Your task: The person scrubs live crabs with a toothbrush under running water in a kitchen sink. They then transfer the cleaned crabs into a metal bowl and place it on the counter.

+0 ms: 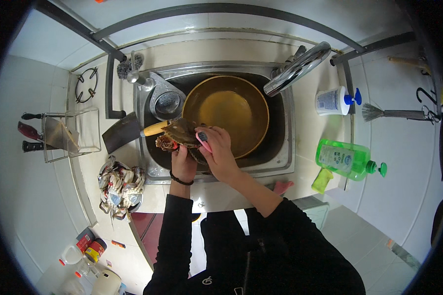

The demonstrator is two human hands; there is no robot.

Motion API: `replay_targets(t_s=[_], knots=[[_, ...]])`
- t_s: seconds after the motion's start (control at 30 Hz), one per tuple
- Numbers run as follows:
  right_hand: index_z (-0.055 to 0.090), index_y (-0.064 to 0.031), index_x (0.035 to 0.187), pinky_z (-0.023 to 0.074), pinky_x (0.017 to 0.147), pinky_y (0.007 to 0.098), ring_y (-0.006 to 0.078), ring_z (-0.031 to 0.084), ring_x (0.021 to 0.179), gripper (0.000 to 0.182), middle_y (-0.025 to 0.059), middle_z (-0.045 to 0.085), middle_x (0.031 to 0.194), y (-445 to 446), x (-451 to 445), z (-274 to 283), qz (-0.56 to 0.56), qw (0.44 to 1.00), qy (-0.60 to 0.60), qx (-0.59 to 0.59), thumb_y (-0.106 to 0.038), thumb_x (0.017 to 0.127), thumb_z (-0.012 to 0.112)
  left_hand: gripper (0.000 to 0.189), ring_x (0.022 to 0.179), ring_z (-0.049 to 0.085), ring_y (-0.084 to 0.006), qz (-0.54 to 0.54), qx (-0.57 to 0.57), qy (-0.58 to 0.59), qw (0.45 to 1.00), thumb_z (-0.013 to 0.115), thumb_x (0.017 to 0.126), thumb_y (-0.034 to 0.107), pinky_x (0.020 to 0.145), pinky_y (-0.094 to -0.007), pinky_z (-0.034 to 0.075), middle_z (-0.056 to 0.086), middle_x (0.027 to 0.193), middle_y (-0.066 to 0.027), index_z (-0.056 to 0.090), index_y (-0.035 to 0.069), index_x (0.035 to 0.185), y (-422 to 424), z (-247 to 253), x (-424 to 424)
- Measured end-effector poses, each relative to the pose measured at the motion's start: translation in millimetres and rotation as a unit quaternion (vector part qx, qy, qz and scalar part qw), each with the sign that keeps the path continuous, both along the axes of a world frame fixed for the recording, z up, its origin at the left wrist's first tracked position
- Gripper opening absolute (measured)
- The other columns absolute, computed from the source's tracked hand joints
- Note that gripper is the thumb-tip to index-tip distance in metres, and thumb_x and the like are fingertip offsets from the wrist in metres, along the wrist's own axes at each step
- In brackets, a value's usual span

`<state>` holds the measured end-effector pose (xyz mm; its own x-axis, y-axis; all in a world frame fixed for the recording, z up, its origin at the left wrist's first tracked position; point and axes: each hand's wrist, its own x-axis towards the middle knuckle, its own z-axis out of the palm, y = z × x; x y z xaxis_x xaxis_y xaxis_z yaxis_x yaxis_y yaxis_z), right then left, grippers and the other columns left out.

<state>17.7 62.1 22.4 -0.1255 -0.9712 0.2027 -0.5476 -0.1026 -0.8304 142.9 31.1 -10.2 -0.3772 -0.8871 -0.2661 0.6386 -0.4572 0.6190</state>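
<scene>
Over the left part of the steel sink [288,147], my left hand [184,164] holds a dark brown crab [182,133] from below. My right hand [217,151] grips a small pink brush [203,142] with dark bristles against the crab's right side. Beyond my hands, a large golden-brown basin [225,107] with liquid in it stands in the sink. A cleaver [122,133] with a wooden handle lies across the sink's left rim, its handle reaching towards the crab. A bowl heaped with crabs [121,188] stands on the counter at the left.
A chrome faucet [297,70] reaches over the sink's back right. At right are a white pump bottle [331,100], green dish soap [342,158], a yellow-green sponge [322,180] and a pink cloth [282,187]. A wire knife rack [72,134] and metal ring [86,85] are left.
</scene>
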Motion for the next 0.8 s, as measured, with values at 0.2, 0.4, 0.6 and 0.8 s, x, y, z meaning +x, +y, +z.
replay_targets(t_s=[0.2, 0.4, 0.6, 0.8], knots=[[0.045, -0.0025, 0.117, 0.0253, 0.097, 0.0417, 0.0347, 0.038, 0.11, 0.035, 0.0138, 0.048, 0.117, -4.2, -22.0, 0.6, -0.006, 1.0, -0.004, 0.019, -0.008, 0.082, 0.049, 0.059, 0.113, 0.045, -0.0213, -0.002, 0.005, -0.037, 0.999, 0.057, 0.083, 0.04, 0.097, -0.0367, 0.035, 0.047, 0.123, -0.0071, 0.038, 0.003, 0.126, -3.5, -11.3, -20.1], [0.042, -0.0044, 0.121, 0.0238, 0.095, 0.0473, 0.0348, 0.037, 0.109, 0.039, 0.0144, 0.046, 0.121, -1.6, -28.3, 1.5, 0.018, 1.0, -0.006, 0.003, -0.015, 0.084, 0.05, 0.055, 0.112, 0.046, -0.0213, 0.006, -0.008, -0.025, 1.0, 0.057, 0.084, 0.037, 0.096, -0.0367, 0.036, 0.048, 0.121, -0.0069, 0.039, 0.004, 0.124, -4.5, -3.7, -27.5], [0.043, -0.0032, 0.12, 0.0246, 0.095, 0.0463, 0.0348, 0.038, 0.109, 0.039, 0.0154, 0.046, 0.119, -0.3, -22.4, 6.3, 0.019, 1.0, -0.004, -0.002, -0.015, 0.084, 0.051, 0.046, 0.108, 0.048, -0.0196, 0.025, 0.007, 0.007, 1.0, 0.058, 0.085, 0.028, 0.094, -0.0356, 0.037, 0.05, 0.118, -0.0048, 0.041, 0.005, 0.122, 2.1, -4.0, -21.1], [0.043, -0.0009, 0.119, 0.0287, 0.096, 0.0387, 0.0309, 0.042, 0.107, 0.034, 0.0148, 0.049, 0.115, 8.8, -11.7, -3.9, -0.016, 0.999, -0.045, 0.004, -0.007, 0.086, 0.047, 0.048, 0.11, 0.048, -0.0203, 0.016, -0.012, 0.048, 0.999, 0.058, 0.085, 0.028, 0.095, -0.0361, 0.037, 0.05, 0.12, -0.0061, 0.041, 0.005, 0.123, 7.0, 1.3, -13.5]])
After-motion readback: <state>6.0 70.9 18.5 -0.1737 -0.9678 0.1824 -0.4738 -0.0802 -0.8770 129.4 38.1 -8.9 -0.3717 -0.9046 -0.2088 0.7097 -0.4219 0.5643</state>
